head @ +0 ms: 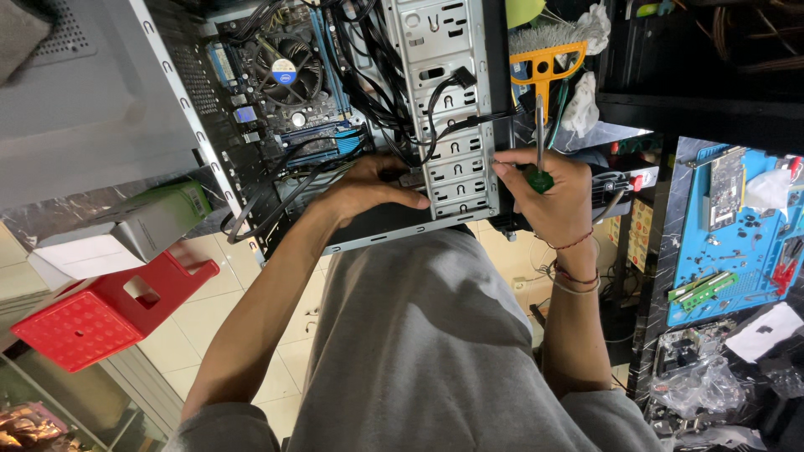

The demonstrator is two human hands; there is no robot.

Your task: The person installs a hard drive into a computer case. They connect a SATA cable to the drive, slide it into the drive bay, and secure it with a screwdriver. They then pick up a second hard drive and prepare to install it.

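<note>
Right hand (548,188) grips a screwdriver (540,159) w/ green handle, shaft pointing up, fingertips touching the edge of the metal drive cage (444,109). Left hand (373,186) reaches inside the open computer case (180,92), fingers curled on a part beside the cage; what it grasps is hidden. Black cables (435,100) run across the cage. Deeper in the case: motherboard w/ round cooler fan (285,69). Left of the case, a red plastic stool (100,310) on tile floor. Right, a blue work mat (729,234) w/ small parts; an orange brush (544,59) above the hand.
</note>
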